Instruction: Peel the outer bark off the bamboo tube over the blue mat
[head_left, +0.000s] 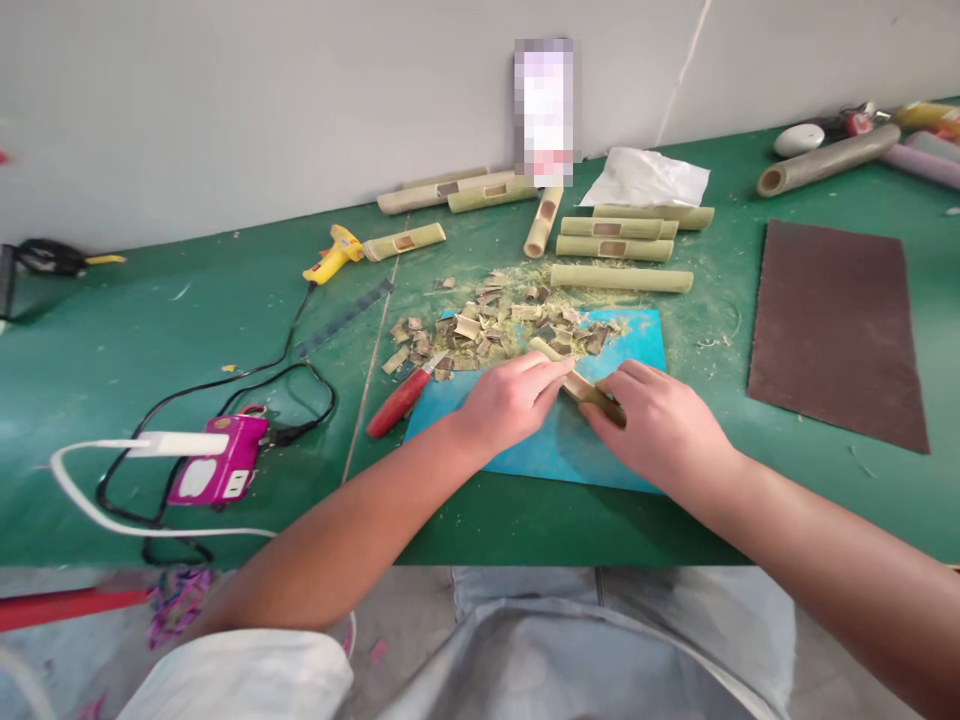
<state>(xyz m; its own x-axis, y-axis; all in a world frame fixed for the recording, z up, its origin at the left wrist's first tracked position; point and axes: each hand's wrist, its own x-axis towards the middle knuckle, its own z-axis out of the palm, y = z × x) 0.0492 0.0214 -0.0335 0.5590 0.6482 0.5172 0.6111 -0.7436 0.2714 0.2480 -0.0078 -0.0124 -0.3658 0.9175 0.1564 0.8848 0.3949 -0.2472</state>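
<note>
Both my hands rest on a blue cutting mat (525, 450) on the green table (187, 320). My left hand (510, 400) and my right hand (656, 425) are closed around a short bamboo tube (577, 385) that lies tilted between them; much of it is hidden by my fingers. A pile of bamboo chips and shavings (495, 325) lies just beyond the tube. A red-handled knife (401, 398) lies on the mat's left edge, a little left of my left hand.
Several cut bamboo tubes (619, 278) lie behind the pile. A yellow glue gun (334, 255), black cable and pink power strip (217, 472) are at left. A brown sandpaper sheet (836, 330) lies at right, white plastic (649, 180) at the back.
</note>
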